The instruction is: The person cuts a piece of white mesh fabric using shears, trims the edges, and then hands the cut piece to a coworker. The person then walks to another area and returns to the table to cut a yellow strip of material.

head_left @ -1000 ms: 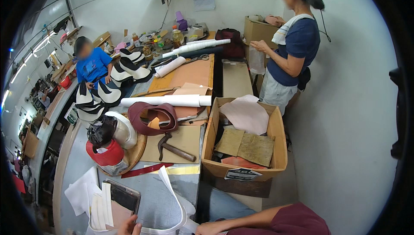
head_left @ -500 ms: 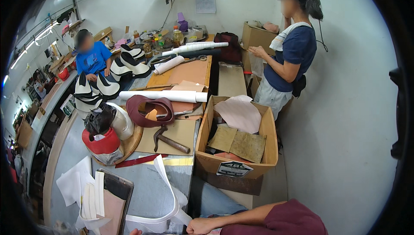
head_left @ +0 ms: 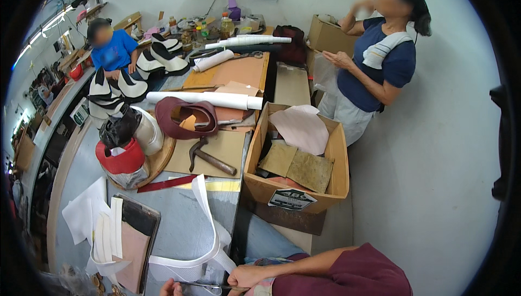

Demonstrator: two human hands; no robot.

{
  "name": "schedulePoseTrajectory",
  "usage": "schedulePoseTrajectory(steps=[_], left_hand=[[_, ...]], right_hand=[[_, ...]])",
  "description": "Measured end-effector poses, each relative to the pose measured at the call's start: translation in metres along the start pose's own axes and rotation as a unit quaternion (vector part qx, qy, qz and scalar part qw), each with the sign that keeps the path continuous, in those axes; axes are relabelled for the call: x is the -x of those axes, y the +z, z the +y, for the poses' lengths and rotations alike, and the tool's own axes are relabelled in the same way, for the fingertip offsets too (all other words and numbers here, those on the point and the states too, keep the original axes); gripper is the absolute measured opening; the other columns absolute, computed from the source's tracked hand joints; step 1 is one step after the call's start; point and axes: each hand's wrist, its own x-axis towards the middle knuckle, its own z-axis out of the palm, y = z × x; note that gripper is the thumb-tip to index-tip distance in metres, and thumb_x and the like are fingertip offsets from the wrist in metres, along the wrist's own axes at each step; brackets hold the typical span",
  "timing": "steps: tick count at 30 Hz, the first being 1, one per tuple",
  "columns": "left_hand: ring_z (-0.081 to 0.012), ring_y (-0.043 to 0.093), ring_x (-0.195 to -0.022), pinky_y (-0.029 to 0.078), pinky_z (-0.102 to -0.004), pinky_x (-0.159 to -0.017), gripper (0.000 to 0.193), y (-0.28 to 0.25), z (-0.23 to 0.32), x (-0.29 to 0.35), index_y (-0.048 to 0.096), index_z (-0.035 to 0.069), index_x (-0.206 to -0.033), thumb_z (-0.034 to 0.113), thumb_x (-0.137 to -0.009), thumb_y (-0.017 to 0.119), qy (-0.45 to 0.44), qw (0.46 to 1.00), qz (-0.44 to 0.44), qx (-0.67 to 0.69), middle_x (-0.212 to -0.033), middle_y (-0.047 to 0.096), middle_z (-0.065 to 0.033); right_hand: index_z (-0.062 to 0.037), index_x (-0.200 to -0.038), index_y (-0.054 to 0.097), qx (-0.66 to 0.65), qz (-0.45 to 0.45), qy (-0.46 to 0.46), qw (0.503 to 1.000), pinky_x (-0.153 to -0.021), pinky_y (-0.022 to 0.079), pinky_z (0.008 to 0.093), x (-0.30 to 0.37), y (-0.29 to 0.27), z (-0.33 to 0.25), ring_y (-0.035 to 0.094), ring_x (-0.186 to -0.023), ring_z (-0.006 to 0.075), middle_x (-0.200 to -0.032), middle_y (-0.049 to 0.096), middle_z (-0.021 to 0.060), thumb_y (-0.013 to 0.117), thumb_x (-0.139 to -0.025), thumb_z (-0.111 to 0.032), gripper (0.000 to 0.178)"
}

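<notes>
white-trimmed mesh piece (head_left: 184,266) lies along the surface's (head_left: 173,214) near edge, trim already on; what remains can't be told. right hand (head_left: 247,277) grips a thin metal tool (head_left: 203,285); left hand's (head_left: 170,288) hold is unclear.

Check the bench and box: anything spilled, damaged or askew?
Nothing looks spilled or clearly damaged. The untidiest spot is the box right of the bench: its scraps lie jumbled at odd angles. The white band bends in a loose curve, not flat and straight.

The right hand (head_left: 247,276) holds a thin tool (head_left: 209,285) near white mesh (head_left: 179,269).
</notes>
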Motion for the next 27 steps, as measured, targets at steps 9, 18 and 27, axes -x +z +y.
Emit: schedulePoseTrajectory(steps=[9, 18, 27], left_hand=[[-0.0150, 0.065, -0.103, 0.052, -0.0285, -0.090, 0.034, 0.002, -0.040, -0.007, 0.059, -0.002, -0.128, 0.006, -0.095, 0.066, -0.026, 0.989, 0.092, 0.117, -0.123, 0.066, -0.0120], [-0.0209, 0.058, -0.120, 0.052, -0.0352, -0.096, 0.037, 0.014, -0.024, -0.005, 0.049, 0.005, -0.132, 0.013, -0.099, 0.064, -0.106, 0.909, 0.160, 0.371, -0.137, 0.050, -0.0112], [-0.0198, 0.058, -0.118, 0.048, -0.0389, -0.104, 0.053, 0.046, -0.024, -0.017, 0.042, 0.009, -0.148, 0.008, -0.099, 0.061, -0.075, 0.832, 0.188, 0.516, -0.128, 0.055, -0.0086]], right_hand=[[-0.0072, -0.056, 0.045, -0.040, -0.047, 0.046, 0.997, -0.049, 0.030, 0.0322, 0.023, -0.017, -0.030, 0.034, -0.056, 0.0058, -0.053, 0.036, -0.0045, 0.082, -0.082, -0.048, 0.061], [-0.0116, -0.054, 0.035, -0.154, -0.029, 0.083, 0.984, -0.047, 0.022, 0.0256, 0.034, -0.023, -0.046, 0.030, -0.055, 0.0029, -0.055, 0.034, -0.0085, 0.089, -0.078, -0.031, 0.063], [-0.0132, -0.057, 0.032, -0.180, -0.037, 0.050, 0.982, -0.049, 0.021, 0.0239, 0.045, -0.030, -0.060, 0.030, -0.057, 0.0017, -0.058, 0.033, -0.0096, 0.088, -0.080, -0.024, 0.061]])
